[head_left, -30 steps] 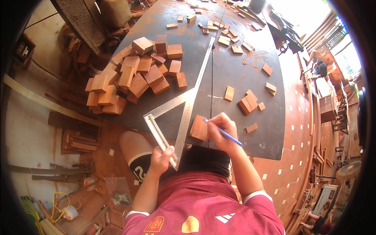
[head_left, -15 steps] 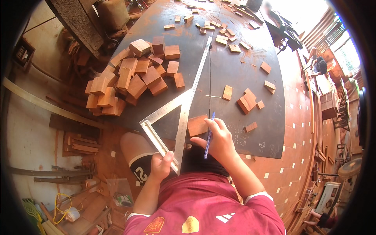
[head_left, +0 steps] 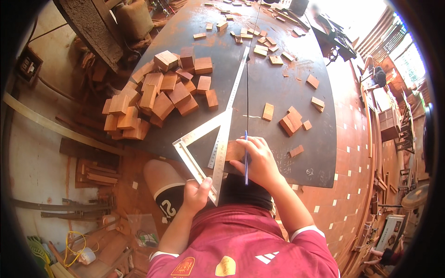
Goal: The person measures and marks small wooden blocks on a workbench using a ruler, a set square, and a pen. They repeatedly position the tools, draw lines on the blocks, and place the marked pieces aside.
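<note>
My left hand [head_left: 197, 196] is closed on the lower corner of a silver metal triangle square [head_left: 185, 160], which sits tilted over the near edge of the table. Under it a long steel ruler [head_left: 237, 78] lies on the table, running away from me. With a blue pen [head_left: 246, 172] held upright along its fingers, my right hand [head_left: 260, 162] rests against a reddish wooden block [head_left: 234, 152] at the table's near edge. The square's long side lies beside or over that block's left end; which one I cannot tell.
A heap of wooden blocks [head_left: 178, 95] lies on the left of the dark table [head_left: 287, 76]. Several loose blocks, among them a larger notched one [head_left: 291, 121], are on the right. Small offcuts [head_left: 261, 50] are scattered at the far end. A thin dark line or gap runs lengthwise down the table.
The square has moved slightly right and nearer the block, uncovering the ruler's near end. My right hand has shifted slightly left over the block, and the pen is more upright.
</note>
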`<state>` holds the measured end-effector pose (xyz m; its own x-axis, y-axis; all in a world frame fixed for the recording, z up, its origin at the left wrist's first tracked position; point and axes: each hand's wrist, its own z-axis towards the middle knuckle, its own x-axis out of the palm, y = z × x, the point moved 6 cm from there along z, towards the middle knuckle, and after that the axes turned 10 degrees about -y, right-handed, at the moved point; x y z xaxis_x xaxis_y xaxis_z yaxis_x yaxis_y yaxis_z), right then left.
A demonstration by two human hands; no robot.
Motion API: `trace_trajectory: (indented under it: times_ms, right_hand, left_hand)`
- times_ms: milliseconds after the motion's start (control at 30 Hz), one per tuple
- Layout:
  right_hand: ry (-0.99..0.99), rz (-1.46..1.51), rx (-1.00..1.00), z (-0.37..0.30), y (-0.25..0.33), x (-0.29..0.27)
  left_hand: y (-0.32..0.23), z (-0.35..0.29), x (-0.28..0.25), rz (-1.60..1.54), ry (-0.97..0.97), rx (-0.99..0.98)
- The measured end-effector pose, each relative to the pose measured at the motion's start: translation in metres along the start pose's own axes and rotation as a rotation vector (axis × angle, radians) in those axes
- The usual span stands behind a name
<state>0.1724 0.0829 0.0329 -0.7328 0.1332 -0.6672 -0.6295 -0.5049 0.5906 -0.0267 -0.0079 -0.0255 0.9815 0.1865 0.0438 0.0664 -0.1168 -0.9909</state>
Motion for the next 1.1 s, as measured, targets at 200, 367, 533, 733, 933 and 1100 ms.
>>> trace_trajectory:
  times_ms: [200,367,533,733,933,1100]
  right_hand:
    - [-0.095,0.005,-0.026,0.001,0.004,-0.007]
    - [-0.092,0.162,0.058,0.006,-0.003,-0.009]
    - [0.009,0.575,0.411,0.018,-0.019,0.006]
    - [0.090,0.429,0.405,0.027,-0.027,0.013]
    - [0.095,0.449,0.442,0.028,-0.028,0.016]
    - [0.096,0.465,0.455,0.028,-0.030,0.019]
  left_hand:
    - [0.007,0.000,0.001,0.034,-0.011,0.032]
    - [0.003,0.002,0.002,0.085,-0.012,0.095]
    - [-0.012,0.003,0.009,0.080,-0.011,0.110]
    - [-0.007,0.002,0.004,0.163,-0.035,0.156]
    - [-0.006,-0.002,0.004,0.215,-0.037,0.130]
    - [-0.007,-0.002,0.005,0.252,-0.021,0.143]
